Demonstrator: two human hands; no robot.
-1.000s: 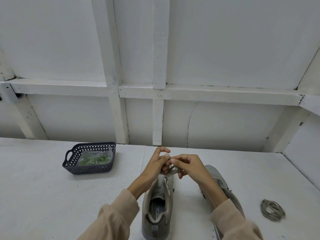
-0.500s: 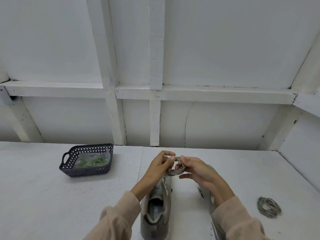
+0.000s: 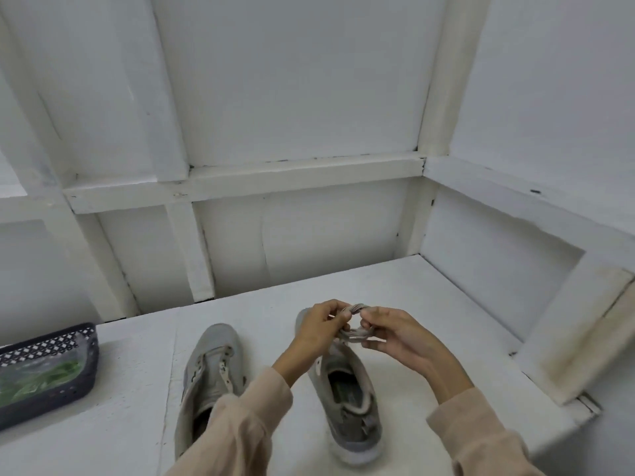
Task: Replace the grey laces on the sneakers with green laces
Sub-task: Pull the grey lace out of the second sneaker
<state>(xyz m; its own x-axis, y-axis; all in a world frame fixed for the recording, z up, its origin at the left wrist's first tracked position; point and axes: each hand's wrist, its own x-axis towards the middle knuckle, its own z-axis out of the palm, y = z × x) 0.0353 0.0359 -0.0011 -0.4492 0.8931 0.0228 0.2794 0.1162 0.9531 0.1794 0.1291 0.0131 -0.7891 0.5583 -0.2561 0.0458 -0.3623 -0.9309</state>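
Two grey sneakers lie on the white table, toes pointing away from me. The left sneaker [image 3: 211,365] shows bare eyelets with no lace. Above the toe of the right sneaker [image 3: 347,389] both hands hold a coiled grey lace [image 3: 355,333]. My left hand [image 3: 321,329] pinches the coil from the left, and my right hand [image 3: 395,333] grips it from the right. At the far left, green laces [image 3: 41,376] in a clear bag fill a dark basket [image 3: 58,341].
White walls with beams close off the back of the table and its right side. A white ledge [image 3: 563,341] runs along the right side, and the table's right edge drops off near it.
The camera has swung to the right, so the basket now sits at the left edge and the loose lace coil on the right is out of view. Both hands still hold the grey lace coil.
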